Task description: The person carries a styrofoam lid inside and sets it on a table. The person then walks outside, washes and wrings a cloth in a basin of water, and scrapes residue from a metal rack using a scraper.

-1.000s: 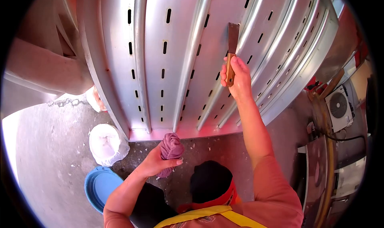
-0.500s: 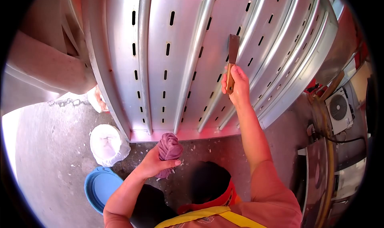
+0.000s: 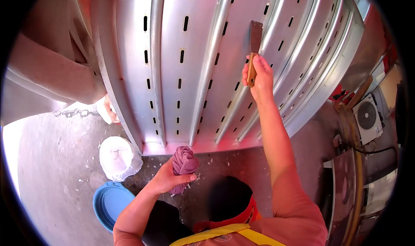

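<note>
My right hand [image 3: 260,75] grips the wooden handle of a scraper [image 3: 256,41], its flat metal blade pointing up over a large slotted metal panel [image 3: 173,95] with raised ribs. Whether the blade touches the panel, I cannot tell. A bunched purple cloth [image 3: 185,161] is held in my left hand [image 3: 166,177], just below the panel's lower edge.
On the floor at the left stand a white bucket lined with plastic [image 3: 119,158] and a blue basin [image 3: 111,203]. Grey pipes or ducts [image 3: 47,69] fill the upper left. At the right are a fan unit [image 3: 367,115] and a metal bench [image 3: 343,190].
My right hand and the scraper have moved up along the panel and slightly right. My left hand still holds the cloth, and the whole view has shifted slightly.
</note>
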Available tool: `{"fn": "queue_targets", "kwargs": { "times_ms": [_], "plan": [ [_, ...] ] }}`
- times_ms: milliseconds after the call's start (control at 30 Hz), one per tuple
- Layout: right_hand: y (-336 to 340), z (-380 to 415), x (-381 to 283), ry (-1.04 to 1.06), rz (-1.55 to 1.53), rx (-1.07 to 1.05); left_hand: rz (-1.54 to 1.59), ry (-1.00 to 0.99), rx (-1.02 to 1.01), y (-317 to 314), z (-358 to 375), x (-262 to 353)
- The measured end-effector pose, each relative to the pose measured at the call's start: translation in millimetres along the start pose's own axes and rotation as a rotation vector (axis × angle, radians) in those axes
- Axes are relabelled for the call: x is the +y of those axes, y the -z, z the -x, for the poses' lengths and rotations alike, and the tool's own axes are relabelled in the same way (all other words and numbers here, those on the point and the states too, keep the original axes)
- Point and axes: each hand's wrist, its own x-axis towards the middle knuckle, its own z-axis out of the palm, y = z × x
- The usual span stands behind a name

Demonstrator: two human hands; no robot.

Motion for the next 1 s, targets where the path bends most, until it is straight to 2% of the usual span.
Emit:
{"fn": "queue_targets", "kwargs": {
  "times_ms": [100, 233, 333, 500, 600, 633, 867, 1000],
  "plan": [
    [-7.3, -26.2, -37.5, -0.012, -0.048, -0.023, -0.012, -0.007, -0.002, -0.2, -0.7, -6.4],
    [-2.9, -17.0, -52.8, -0.124, -0.068, -0.086, 0.004, -0.04, 0.003, -0.7, 4.1, 1.3],
    [-9.8, -32.2, -66.4, -0.068, -0.023, -0.039, -0.003, -0.024, 0.018, -1.8, 4.9, 5.0],
    [-5.3, -15.8, -55.2, -0.092, 0.025, -0.033, 0.006, -0.021, 0.006, 0.8, 6.2, 1.3],
    [-2.1, -35.1, -63.2, -0.019, 0.012, -0.074, 0.007, -0.037, 0.003, -0.1, 6.5, 2.0],
    [-8.0, -36.3, -67.6, -0.077, 0.005, -0.064, 0.007, -0.027, -0.009, 0.2, 8.1, 1.2],
    [3.7, -27.9, -54.5, -0.06, 0.023, -0.007, -0.017, -0.056, 0.037, -2.8, 12.3, 6.8],
    [-7.8, -43.3, -78.5, 0.001, -0.005, -0.035, 0.007, -0.033, -0.01, -2.3, 11.1, 2.0]
  ]
}}
